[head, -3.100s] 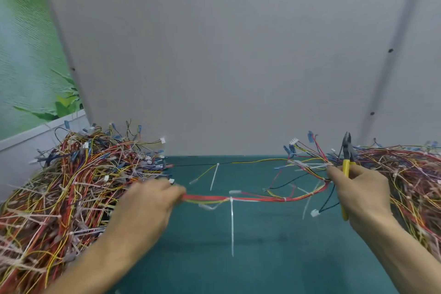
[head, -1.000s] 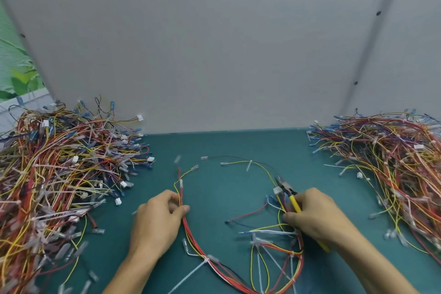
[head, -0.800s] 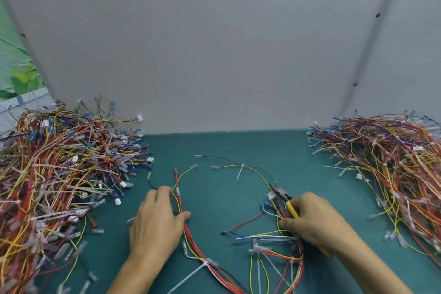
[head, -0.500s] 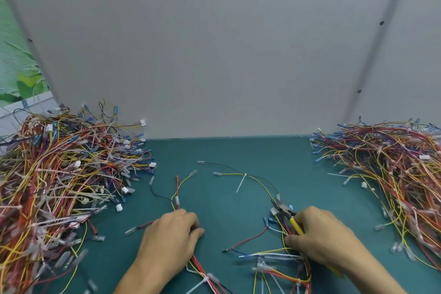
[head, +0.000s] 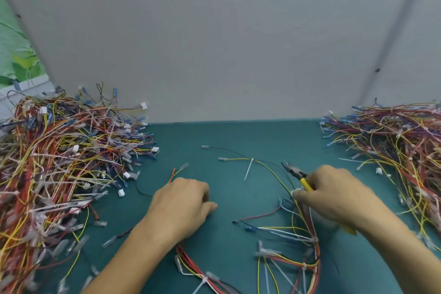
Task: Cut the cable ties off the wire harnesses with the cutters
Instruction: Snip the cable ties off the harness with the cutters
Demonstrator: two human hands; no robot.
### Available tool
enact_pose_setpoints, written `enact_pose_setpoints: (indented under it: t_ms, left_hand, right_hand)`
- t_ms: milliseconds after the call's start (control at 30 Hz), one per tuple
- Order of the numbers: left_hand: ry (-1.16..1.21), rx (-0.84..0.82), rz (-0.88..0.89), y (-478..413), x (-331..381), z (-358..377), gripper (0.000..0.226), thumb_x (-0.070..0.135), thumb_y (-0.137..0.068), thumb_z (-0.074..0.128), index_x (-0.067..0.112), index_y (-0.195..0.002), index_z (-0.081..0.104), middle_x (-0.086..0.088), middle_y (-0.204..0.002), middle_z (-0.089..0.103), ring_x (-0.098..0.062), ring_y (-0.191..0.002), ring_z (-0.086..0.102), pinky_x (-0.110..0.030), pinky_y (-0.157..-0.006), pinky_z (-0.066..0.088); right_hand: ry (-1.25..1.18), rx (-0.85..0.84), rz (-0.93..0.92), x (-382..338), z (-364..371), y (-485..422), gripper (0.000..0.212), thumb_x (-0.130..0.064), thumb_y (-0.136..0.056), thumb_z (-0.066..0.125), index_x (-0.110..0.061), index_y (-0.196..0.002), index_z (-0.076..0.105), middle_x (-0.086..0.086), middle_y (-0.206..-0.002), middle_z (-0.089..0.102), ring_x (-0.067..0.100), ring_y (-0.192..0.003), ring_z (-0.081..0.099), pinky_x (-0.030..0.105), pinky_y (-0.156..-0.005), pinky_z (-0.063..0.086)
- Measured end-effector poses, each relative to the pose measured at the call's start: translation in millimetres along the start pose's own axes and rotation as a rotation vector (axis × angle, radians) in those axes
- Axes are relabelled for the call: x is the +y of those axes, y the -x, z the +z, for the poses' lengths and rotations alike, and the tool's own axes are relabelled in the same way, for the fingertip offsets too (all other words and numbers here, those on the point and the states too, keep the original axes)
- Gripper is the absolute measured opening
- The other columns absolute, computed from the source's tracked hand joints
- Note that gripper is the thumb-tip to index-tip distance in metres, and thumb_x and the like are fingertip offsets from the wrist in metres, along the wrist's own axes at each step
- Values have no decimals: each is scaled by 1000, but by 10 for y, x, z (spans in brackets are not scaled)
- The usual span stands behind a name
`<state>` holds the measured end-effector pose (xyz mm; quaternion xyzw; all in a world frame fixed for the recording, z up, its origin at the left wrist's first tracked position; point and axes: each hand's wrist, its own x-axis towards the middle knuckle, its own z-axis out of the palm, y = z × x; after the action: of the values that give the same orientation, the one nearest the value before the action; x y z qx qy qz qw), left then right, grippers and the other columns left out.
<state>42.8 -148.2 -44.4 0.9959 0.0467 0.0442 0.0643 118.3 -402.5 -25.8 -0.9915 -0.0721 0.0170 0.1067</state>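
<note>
Resting knuckles-up on the teal-green surface (head: 238,136), the left hand (head: 183,205) is curled, its fingers folded down over a bundle of red and yellow wires of the loose wire harness (head: 298,241) spread across the near centre. The right hand (head: 334,194) is wrapped around the yellow-handled metal cutters (head: 297,174), whose dark tip points far-left and sits just clear of the harness's yellow wire; whether the blades are parted cannot be told. A white plastic cable tie (head: 248,169) stands out on that yellow wire, left of the cutter tip. More white ties show on the harness at the near edge. A large tangled heap of multicoloured harnesses (head: 59,162) occupies the left side, and a second heap of multicoloured harnesses (head: 393,145) lies at the right. A plain grey panel (head: 214,43) closes the far side.
</note>
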Motion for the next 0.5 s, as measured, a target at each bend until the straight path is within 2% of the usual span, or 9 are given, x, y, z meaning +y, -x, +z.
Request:
enact_pose_setpoints:
  t_ms: [67, 167, 267, 367, 500]
  left_hand:
    - [64, 40, 66, -140, 77, 54, 27, 50, -89, 54, 29, -104, 62, 7, -107, 64, -18, -107, 57, -33, -86, 48]
    - [163, 58, 134, -286, 173, 173, 25, 44, -91, 55, 27, -108, 62, 6, -107, 63, -18, -107, 56, -34, -90, 46]
    - [243, 89, 152, -317, 189, 315, 22, 42, -89, 58, 27, -103, 64, 9, -100, 63, -16, -100, 57, -31, -86, 47]
    - [304, 119, 148, -283, 152, 423, 19, 41, -87, 62, 28, -100, 64, 14, -91, 59, -10, -96, 57, -27, -85, 45]
    - [285, 104, 203, -210, 161, 405, 21, 47, -88, 59, 29, -98, 62, 18, -86, 47, -8, -95, 51, -21, -85, 39]
  right_hand:
    - [14, 133, -26, -78, 39, -151, 26, -37, -77, 57, -13, -68, 57, 0, -68, 53, 28, -72, 57, 28, -55, 36]
    - [19, 251, -73, -240, 195, -434, 16, -30, -82, 52, -19, -79, 62, 3, -85, 47, 33, -90, 58, 35, -71, 41]
    - [45, 200, -90, -354, 391, -681, 17, -28, -85, 51, -22, -91, 66, 4, -96, 48, 32, -99, 55, 36, -76, 37]
    - [-25, 153, -87, -384, 485, -802, 13, -25, -83, 52, -22, -81, 65, 3, -88, 43, 33, -97, 55, 33, -71, 33]
    - [10, 204, -53, -273, 544, -803, 10, -24, -80, 50, -20, -76, 59, 2, -86, 43, 32, -94, 54, 35, -71, 34]
